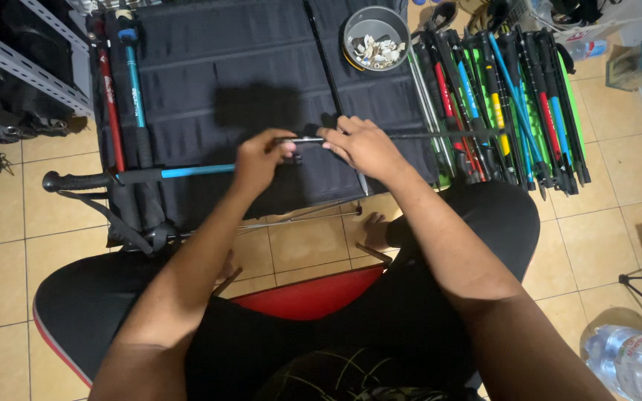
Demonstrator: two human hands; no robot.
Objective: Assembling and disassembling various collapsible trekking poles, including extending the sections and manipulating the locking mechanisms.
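My left hand (258, 160) grips the blue trekking pole (187, 171); my right hand (365, 145), at three o'clock, pinches its thin grey shaft (440, 134); bowl (375, 37) at twelve.

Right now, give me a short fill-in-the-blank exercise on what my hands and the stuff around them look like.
1. Both hands, left hand and right hand, hold one long ____.
2. The pole has a ____ middle section.
3. The grey bowl sits on the dark ____.
4. The pile of poles lies on the person's ____ side.

Answers: pole; blue; mat; right
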